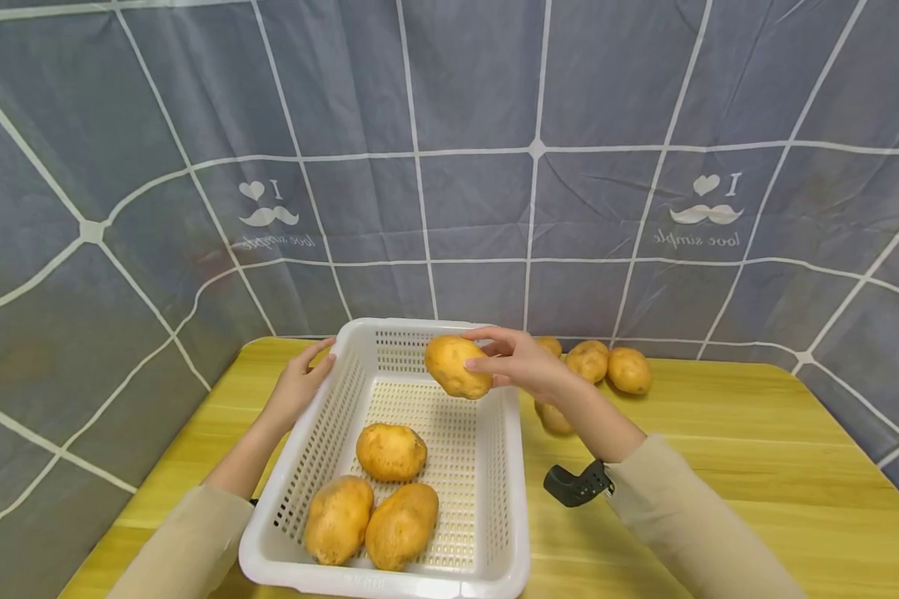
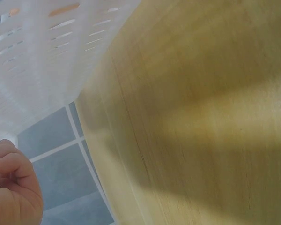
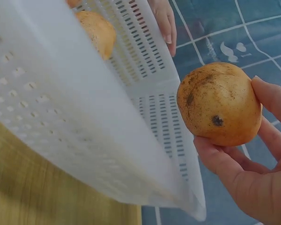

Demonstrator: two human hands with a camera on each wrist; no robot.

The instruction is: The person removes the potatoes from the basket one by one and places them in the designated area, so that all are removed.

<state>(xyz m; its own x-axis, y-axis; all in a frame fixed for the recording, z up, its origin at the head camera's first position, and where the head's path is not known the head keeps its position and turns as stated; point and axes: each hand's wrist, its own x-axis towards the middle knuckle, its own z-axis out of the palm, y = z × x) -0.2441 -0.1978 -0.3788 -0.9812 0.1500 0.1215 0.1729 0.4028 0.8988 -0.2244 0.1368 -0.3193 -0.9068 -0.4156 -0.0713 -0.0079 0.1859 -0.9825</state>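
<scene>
My right hand (image 1: 520, 363) holds a potato (image 1: 457, 367) above the far right part of a white plastic basket (image 1: 520, 499). In the right wrist view, the fingers and thumb pinch this potato (image 3: 220, 104), which has dark specks and one black spot. My left hand (image 1: 300, 384) grips the basket's left rim near its far corner, with fingers over the edge. Inside the basket lie three potatoes: one in the middle (image 1: 391, 452) and two side by side near the front, a left one (image 1: 339, 520) and a right one (image 1: 402, 527).
Several more potatoes (image 1: 629, 371) sit on the wooden table (image 1: 719, 466) to the right of the basket, some partly hidden behind my right hand and forearm. A grey curtain (image 1: 479, 208) with white lines hangs behind the table. A black wrist device (image 1: 575, 485) shows at my right sleeve.
</scene>
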